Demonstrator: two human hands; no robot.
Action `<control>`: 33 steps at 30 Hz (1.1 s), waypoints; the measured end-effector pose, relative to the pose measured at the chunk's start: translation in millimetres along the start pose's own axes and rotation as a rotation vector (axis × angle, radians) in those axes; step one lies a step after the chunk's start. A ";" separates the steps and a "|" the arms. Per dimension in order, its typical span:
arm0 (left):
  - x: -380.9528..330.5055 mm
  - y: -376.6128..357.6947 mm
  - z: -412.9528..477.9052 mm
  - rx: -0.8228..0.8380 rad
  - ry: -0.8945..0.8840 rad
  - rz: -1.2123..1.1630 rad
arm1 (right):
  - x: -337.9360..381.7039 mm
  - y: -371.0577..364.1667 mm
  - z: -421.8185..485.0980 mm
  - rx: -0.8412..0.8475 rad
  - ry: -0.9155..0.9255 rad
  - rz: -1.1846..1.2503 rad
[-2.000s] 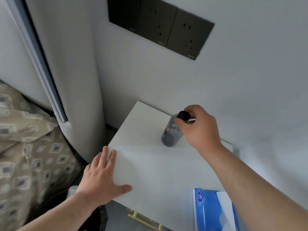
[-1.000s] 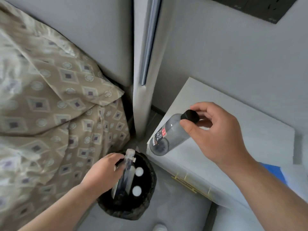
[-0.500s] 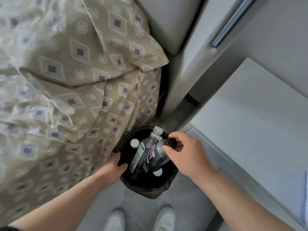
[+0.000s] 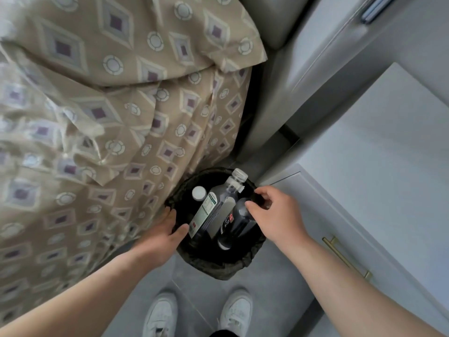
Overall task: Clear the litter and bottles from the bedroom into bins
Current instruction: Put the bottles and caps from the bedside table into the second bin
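Standing by the bed (image 4: 97, 117), a black bin (image 4: 218, 268) holds a tall clear bottle (image 4: 213, 210), a dark bottle (image 4: 235, 222) and one more white cap (image 4: 199, 192). The right hand (image 4: 274, 217) pinches the dark bottle's black top. The left hand (image 4: 162, 232) grips the bin's rim. The bin's bottom is too dark to see.

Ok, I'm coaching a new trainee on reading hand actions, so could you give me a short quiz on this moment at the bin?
1. True or false: the left hand holds the rim of the bin.
2. What does the right hand pinch? A) the black cap of the dark bottle B) a tissue pack C) a paper cup
3. Fill in: the labelled bottle standing in the bin has a ___ cap.
Key: 1 true; 2 A; 3 white.
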State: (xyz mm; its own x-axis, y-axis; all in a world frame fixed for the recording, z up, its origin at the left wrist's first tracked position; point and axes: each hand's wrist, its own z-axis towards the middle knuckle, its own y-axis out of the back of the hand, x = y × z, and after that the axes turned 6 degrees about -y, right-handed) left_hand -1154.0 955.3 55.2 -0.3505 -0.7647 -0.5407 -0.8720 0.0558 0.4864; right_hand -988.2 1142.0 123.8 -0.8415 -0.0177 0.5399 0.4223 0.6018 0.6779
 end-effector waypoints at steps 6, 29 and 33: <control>-0.4 1.1 -2.4 -0.001 -0.002 -0.008 | 0.1 -18.7 18.6 -0.026 -0.027 0.037; -5.7 0.8 -3.5 0.018 0.010 0.008 | -13.1 -40.6 22.2 0.000 -0.161 0.012; -7.7 2.1 -6.5 0.020 0.010 -0.004 | -19.7 -36.8 15.4 -0.021 -0.153 0.047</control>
State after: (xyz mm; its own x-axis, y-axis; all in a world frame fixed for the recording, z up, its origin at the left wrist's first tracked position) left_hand -1151.0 957.1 64.9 -0.3439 -0.7715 -0.5353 -0.8798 0.0655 0.4708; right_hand -992.4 1132.5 80.5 -0.8615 0.1324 0.4902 0.4678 0.5822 0.6650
